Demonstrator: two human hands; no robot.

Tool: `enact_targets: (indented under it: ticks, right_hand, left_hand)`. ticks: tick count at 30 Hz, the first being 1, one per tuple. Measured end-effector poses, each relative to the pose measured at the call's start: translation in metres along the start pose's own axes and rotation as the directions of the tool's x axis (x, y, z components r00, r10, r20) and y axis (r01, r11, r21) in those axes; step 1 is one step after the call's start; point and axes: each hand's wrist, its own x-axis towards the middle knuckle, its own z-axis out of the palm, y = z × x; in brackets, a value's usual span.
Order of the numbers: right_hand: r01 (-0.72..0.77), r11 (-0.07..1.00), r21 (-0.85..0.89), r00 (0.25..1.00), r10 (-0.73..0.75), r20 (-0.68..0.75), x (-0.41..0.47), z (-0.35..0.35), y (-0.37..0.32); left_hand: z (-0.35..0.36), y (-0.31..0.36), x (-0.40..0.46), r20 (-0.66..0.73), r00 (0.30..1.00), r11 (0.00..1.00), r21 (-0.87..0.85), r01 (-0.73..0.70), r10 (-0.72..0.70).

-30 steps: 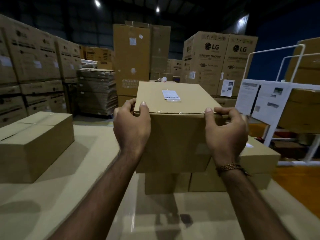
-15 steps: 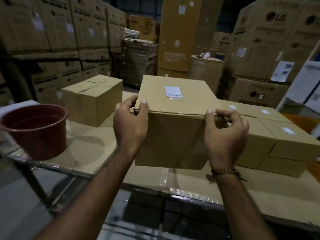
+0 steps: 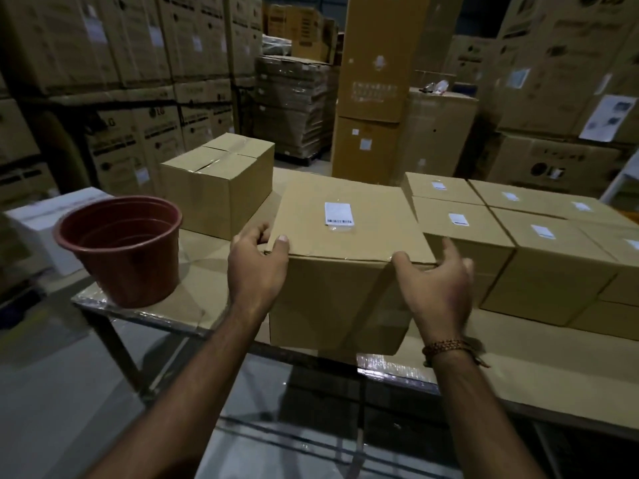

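Observation:
A brown cardboard box (image 3: 345, 209) with a white barcode label on top sits at the front edge of a cardboard-covered table (image 3: 155, 316). My left hand (image 3: 257, 267) grips its top left corner, thumb on the top edge and fingers curled round the side. My right hand (image 3: 435, 288) is at the top right corner. Its thumb touches the edge and its fingers stretch out along the right side, blurred. The box's lower front overhangs the table edge slightly.
A red-brown plastic pot (image 3: 128, 257) stands on the table's left corner. A taped box (image 3: 221, 181) sits behind it. Several labelled boxes (image 3: 553, 264) are stacked close on the right. A white box (image 3: 38, 229) is at far left. Tall carton stacks (image 3: 103, 46) fill the background.
The box has come down from the air onto the table beside the labelled boxes. My right hand's fingers have loosened and straightened. The view has tilted down and left.

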Motion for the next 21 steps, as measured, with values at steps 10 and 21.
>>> enact_targets:
  ticks: [10,21]
  right_hand:
    - [-0.075,0.997,-0.019,0.997,0.075,0.006,-0.019,0.126,0.005]
    - [-0.161,0.987,-0.031,0.983,0.163,0.089,-0.008,0.174,0.048]
  left_hand:
    - [-0.025,-0.091,0.1,0.233,0.97,0.996,0.073,0.049,-0.065]
    - [-0.011,-0.139,0.127,0.427,0.898,0.971,0.237,0.004,-0.108]
